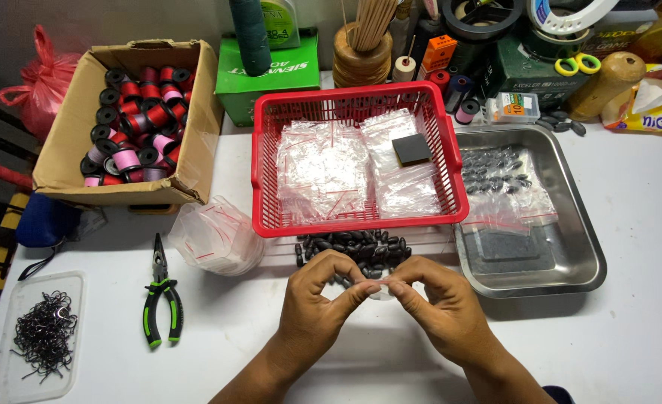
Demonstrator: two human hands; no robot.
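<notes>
My left hand (323,303) and my right hand (439,303) meet at the fingertips over the white table, pinching a small clear plastic bag (382,292) between them. Just beyond the fingers lies a heap of small black oval sinkers (355,245). Behind it stands a red plastic basket (450,176) holding several clear zip bags (323,168) and a small black block (412,150).
A steel tray (578,247) with a bag of black sinkers sits at right. A bundle of clear bags (215,236), green-handled pliers (160,295) and a clear tray of black hooks (43,333) lie at left. A cardboard box of spools (132,123) stands far left.
</notes>
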